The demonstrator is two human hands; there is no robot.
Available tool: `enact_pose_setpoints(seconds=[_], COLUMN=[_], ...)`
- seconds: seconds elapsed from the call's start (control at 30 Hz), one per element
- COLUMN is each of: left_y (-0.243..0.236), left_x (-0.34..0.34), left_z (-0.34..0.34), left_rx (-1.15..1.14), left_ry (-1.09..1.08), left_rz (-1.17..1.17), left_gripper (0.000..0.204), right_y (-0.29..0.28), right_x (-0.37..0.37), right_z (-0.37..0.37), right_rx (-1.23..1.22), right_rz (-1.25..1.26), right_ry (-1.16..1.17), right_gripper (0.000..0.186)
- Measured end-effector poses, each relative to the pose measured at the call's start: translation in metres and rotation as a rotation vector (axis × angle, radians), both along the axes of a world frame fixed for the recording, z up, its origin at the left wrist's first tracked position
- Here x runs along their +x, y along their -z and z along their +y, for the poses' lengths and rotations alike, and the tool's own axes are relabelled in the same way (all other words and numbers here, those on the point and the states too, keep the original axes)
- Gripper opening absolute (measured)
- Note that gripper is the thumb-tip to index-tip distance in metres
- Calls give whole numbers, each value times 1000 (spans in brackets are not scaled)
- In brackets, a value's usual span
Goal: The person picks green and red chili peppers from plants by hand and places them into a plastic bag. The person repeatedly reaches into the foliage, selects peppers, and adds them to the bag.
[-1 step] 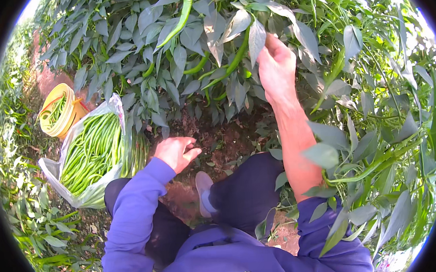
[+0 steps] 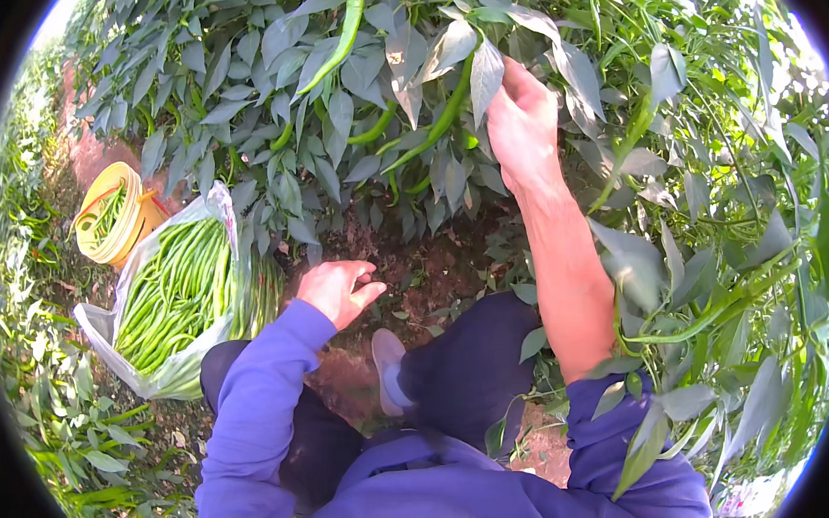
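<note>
Among the pepper plant's leaves at top, my right hand (image 2: 522,131) is raised with its fingers curled; their tips and whatever they hold are partly hidden by foliage. Long green chillies (image 2: 440,122) hang just left of it, with another pepper (image 2: 338,52) higher up. My left hand (image 2: 334,291) hovers low over the soil, fingers loosely bent and thumb apart, with nothing visible in it. To its left stands a clear plastic bag (image 2: 101,332) heaped with long green peppers (image 2: 173,295). Beyond the bag, a yellow-orange bucket (image 2: 109,245) holds a few more.
Dense pepper plants (image 2: 710,168) crowd the top and right, with branches (image 2: 745,307) reaching over my right arm. Reddish soil (image 2: 424,258) shows between my bent legs (image 2: 462,369) and the plants. More low plants (image 2: 87,445) run along the left edge.
My right hand has shifted very slightly upward and left among the leaves, and some leaves beside that arm have moved a little. My left hand stays almost in the same place.
</note>
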State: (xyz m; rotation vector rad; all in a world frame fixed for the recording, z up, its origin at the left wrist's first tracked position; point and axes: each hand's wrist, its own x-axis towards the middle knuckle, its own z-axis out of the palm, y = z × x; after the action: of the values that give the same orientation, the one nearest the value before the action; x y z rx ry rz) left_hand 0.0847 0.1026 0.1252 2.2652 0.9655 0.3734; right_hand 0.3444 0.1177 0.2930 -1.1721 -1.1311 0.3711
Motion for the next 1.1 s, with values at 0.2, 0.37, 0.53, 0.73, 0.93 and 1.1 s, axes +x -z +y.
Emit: enact_pose_setpoints(seconds=[0.2,0.37,0.53,0.73,0.93,1.1], left_y=[17,18,13,12,19,14], left_x=[11,4,-9,-16,-16,-19], left_z=[10,7,7,6,-1,-6], left_rx=[62,113,104,113,172,166], left_ry=[38,71,71,98,158,203], left_rz=[14,36,57,124,69,108], left_gripper=[47,44,44,45,41,41], right_y=[-51,-75,-72,-64,-71,-89], right_x=[-13,-16,-23,-19,-12,-14], right_z=[14,5,0,-3,3,8], right_rx=[-22,25,-61,-261,-260,-324], right_rz=[9,128,248,254,324,542], right_ry=[75,-108,-248,-242,-402,-492], right_gripper=[29,31,30,39,27,19])
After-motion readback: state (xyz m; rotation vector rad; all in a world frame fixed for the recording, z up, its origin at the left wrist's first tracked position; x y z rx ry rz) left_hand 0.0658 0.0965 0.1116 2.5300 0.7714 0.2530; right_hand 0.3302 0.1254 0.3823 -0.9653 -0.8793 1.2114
